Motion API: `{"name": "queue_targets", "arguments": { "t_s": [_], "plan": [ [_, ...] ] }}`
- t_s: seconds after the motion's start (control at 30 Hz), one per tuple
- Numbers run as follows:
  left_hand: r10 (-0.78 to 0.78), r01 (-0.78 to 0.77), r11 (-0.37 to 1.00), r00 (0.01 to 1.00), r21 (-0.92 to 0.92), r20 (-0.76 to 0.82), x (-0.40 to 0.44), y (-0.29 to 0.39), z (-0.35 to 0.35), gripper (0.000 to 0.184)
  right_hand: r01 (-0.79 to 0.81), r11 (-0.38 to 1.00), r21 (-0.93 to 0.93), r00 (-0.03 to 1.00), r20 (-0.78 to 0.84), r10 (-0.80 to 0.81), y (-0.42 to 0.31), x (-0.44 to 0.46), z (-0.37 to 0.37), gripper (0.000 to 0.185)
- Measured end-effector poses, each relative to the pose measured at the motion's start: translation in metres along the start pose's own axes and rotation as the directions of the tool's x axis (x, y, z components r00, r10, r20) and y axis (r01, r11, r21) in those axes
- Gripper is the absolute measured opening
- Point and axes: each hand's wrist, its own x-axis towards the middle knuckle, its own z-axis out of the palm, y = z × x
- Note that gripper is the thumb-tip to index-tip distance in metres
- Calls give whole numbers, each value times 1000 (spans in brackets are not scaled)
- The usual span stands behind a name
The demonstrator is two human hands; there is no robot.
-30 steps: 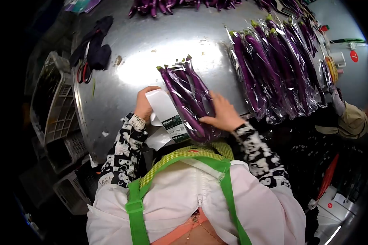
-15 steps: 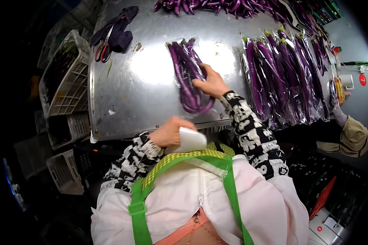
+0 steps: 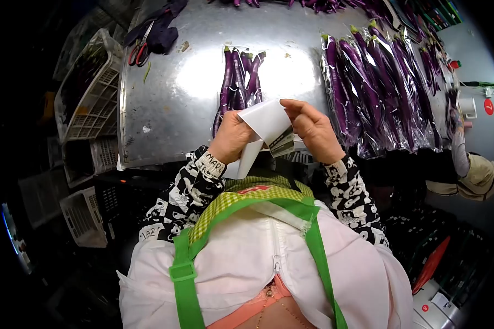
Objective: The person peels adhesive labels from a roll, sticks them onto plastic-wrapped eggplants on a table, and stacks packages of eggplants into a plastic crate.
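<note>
"While the left hand (image 3: 231, 137) grips the paper strip (image 3: 266, 119) near the centre of the frame, what does the right hand (image 3: 313, 130) do?"

"Its fingers are bent, a fingertip touching the strip's upper right corner. I can't tell whether the thumb pinches it too."

"Which way does the strip run?"

"It's folded. One part slopes down to the right, ending in dark printed labels (image 3: 281, 143); a white length hangs down and to the left, below the left hand."

"And the eggplants (image 3: 237, 82)?"

"Just above the hands, on the metal table (image 3: 164, 109). Their long axes run nearly up and down the frame, stem ends toward the top; the leftmost slants down to the left. The strip and left hand hide some of the lower ends."

"Anything else on the table?"

"Bagged eggplants (image 3: 370, 88) at upper right, also stems up, and scissors (image 3: 141, 49) beside a dark cloth (image 3: 162, 34) at upper left."
</note>
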Motion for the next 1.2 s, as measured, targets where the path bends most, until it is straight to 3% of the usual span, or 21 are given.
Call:
{"name": "queue_targets", "arguments": {
  "t_s": [0.03, 0.1, 0.13, 0.2, 0.23, 0.27, 0.3, 0.33, 0.4, 0.43, 0.5, 0.53, 0.6, 0.67, 0.77, 0.9, 1.03, 1.07, 1.13, 1.17, 1.2],
  "plan": [
    [-75, 75, 997, 997, -26, -12, -1, 1, 1, 21, 3, 1000, 3, 1000, -7, -3, 0, -6, 2, 38],
    [-74, 66, 992, 995, -106, -73, 4, -8, -4, 23, 171, 968, -184, 981, 124, -150, 2, -13, 10, 42],
    [-75, 47, 980, 987, -192, -142, 4, -11, -8, 24, 170, 969, -181, 981, 120, -150, 4, -16, 14, 42],
    [-117, 95, 981, 985, -171, -124, -3, -13, -20, 28, 168, 985, -31, 986, 2, -168, 9, -21, 21, 40],
    [-22, 60, 958, 990, 279, -137, -8, -17, -28, 35, 100, 993, -61, 995, 29, -99, 6, -26, 20, 40],
    [66, 20, 739, 993, 674, -102, -12, -21, -31, 45, 97, 994, -57, 995, 29, -95, 4, -29, 23, 40],
    [338, -45, 443, 933, 896, -121, -21, -24, -23, 68, 105, 993, -44, 994, 39, -103, 1, -30, 26, 39],
    [408, -163, 401, 913, 901, -17, -28, -12, -13, 86, 112, 993, -30, 993, 47, -110, 1, -31, 29, 39],
    [680, -455, 65, 671, 888, 294, -30, 1, -2, 74, 112, 994, -15, 993, 45, -111, 3, -31, 32, 39],
    [679, -453, 70, 675, 889, 290, -25, -2, -4, 74, 69, 998, 5, 997, 46, -69, 2, -32, 33, 37],
    [617, -708, 193, 626, 679, 477, -13, -8, -11, 46, 24, 1000, 20, 998, 55, -26, 1, -29, 34, 34],
    [620, -707, 192, 625, 680, 474, -15, -11, -9, 46, 21, 999, -27, 1000, 23, -21, 1, -29, 35, 30],
    [439, -426, 742, 892, 517, 104, -23, -17, 1, 23, 15, 997, -73, 1000, -13, -16, 3, -26, 37, 27],
    [485, -439, 716, 872, 543, 65, -18, -32, 3, 16, -26, 996, -80, 995, -99, 18, 10, -25, 37, 23],
    [418, -376, 874, 905, 307, -83, -8, -57, -4, 11, -6, 998, -68, 991, -134, -3, 10, -22, 43, 22],
    [326, -310, 941, 938, 137, -120, -7, -64, -10, 13, 49, 980, -193, 990, -123, -74, 14, -15, 45, 22],
    [271, -271, 962, 953, 19, -133, -14, -60, -16, 9, -51, 989, -138, 995, -94, 38, 18, -8, 46, 22],
    [273, -273, 962, 952, 18, -138, -15, -57, -17, 9, -63, 992, -108, 995, -88, 54, 19, -5, 48, 22],
    [482, -392, 828, 863, 402, -153, -15, -47, -18, 5, -52, 995, -89, 996, -81, 45, 24, 0, 53, 22],
    [556, -448, 743, 827, 498, -86, -12, -46, -25, 5, -42, 997, -68, 996, -80, 37, 26, 0, 56, 23],
    [552, -442, 748, 829, 495, -94, -15, -47, -26, 5, -51, 996, -69, 996, -77, 46, 27, -1, 59, 23]
  ]
}}
